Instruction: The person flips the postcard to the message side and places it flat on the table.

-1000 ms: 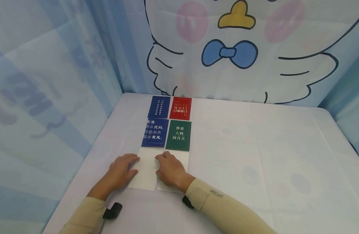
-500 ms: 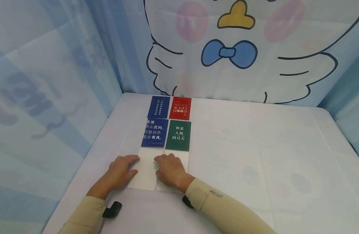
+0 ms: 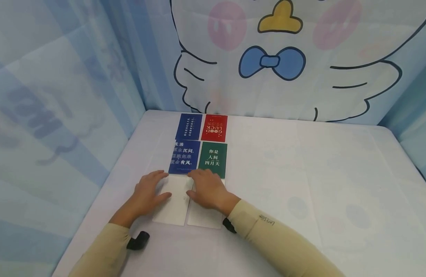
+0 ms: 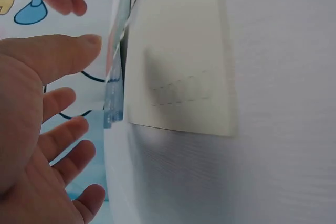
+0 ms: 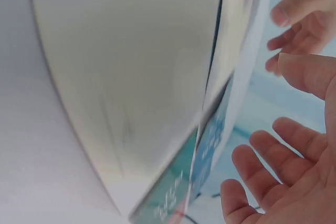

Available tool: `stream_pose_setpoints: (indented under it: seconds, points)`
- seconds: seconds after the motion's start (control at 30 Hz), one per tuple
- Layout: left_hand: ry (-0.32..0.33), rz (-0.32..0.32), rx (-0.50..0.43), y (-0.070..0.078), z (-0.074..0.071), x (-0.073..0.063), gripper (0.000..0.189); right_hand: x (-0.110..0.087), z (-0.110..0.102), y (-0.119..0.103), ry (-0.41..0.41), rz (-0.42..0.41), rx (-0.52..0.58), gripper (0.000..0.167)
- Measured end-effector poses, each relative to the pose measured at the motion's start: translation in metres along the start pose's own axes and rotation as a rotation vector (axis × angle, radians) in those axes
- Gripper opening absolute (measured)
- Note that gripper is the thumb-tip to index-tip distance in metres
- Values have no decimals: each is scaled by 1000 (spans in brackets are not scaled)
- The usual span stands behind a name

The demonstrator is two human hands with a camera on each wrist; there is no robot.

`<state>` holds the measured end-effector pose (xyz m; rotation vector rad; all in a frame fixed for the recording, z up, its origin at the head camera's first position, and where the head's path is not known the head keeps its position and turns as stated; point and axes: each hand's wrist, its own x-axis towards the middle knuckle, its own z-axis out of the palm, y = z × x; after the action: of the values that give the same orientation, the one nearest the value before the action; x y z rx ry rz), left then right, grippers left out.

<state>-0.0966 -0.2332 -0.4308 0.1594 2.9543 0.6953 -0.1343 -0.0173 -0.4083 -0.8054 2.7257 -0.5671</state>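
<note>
Two beige sleeves (image 3: 100,250) nearest, over white table (image 3: 303,215). Note left hand (image 3: 145,198) and right hand (image 3: 209,190) partly masking two white cards (image 3: 171,209), flat, side by side; fingers relaxed, gripping nothing. From left wrist view only, make out dashed lines (image 4: 180,101). Beyond, see blue card (image 3: 184,157), white-lettered green card (image 3: 212,159); farthest, second blue card (image 3: 188,127), red card (image 3: 214,129).

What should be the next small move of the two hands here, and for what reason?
I would probably draw the left hand and right hand back: both are open and hold nothing, while the left pale card and right pale card already lie flat side by side, roughly in line with the nearer blue card and green card.
</note>
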Motion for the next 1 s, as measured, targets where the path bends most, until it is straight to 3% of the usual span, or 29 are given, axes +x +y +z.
stream_pose_setpoints:
  seconds: [0.27, 0.43, 0.57, 0.77, 1.0]
  points:
    - [-69, -59, -39, 5, -13, 42, 84, 25, -21, 22, -2, 51, -74, 63]
    - [-127, -129, -67, 6, -13, 68, 90, 40, -21, 32, -44, 74, -105, 70]
    - [-158, -147, -77, 5, -10, 83, 92, 48, -19, 35, -62, 82, -127, 73]
    - [-202, -171, -64, 2, -10, 97, 96, 56, -19, 32, -74, 72, -156, 74]
    - [-249, -192, -22, 3, -13, 104, 98, 60, -15, 32, -84, 81, -148, 76]
